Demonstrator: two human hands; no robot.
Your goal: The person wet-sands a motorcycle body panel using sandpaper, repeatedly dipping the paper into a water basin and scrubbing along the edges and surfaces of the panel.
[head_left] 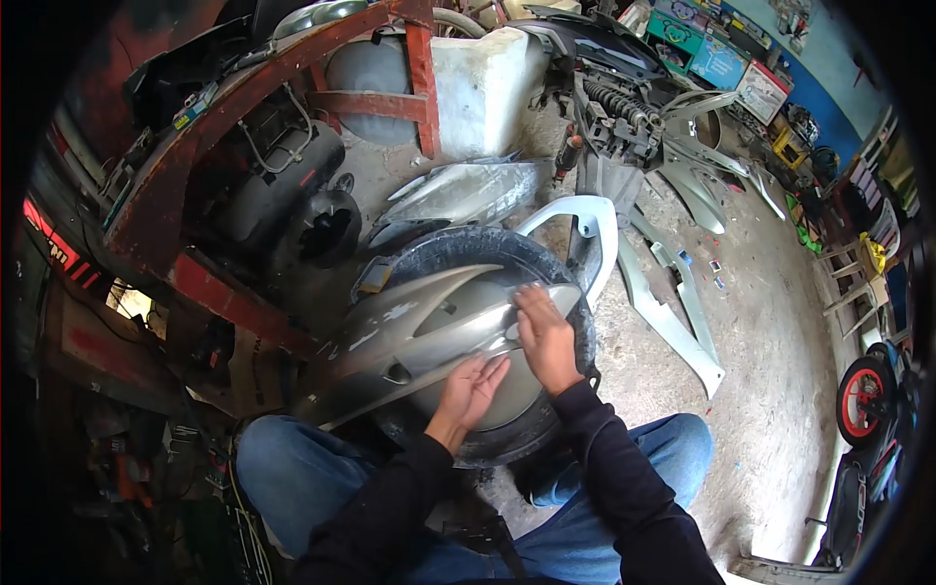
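A grey-silver motorcycle fairing panel (429,327), with pale scuffed patches and wet-looking shine, lies tilted across a round black tub (468,450). Cloudy greyish liquid (502,405) shows inside the tub below it. My right hand (548,336) rests on the panel near its narrow right end, fingers laid over the surface; whatever might be beneath them is hidden. At the panel's lower edge is my left hand (472,392), palm turned up and fingers extended against the edge. A small yellowish-grey block (375,275) sits on the tub's left rim.
Behind the tub lies another scuffed panel (468,195). A white curved part (603,229) and a long pale trim piece (673,336) are to the right. A red frame (234,297) stands left, near a dark tank (283,175). A partly stripped motorcycle (624,107) stands behind.
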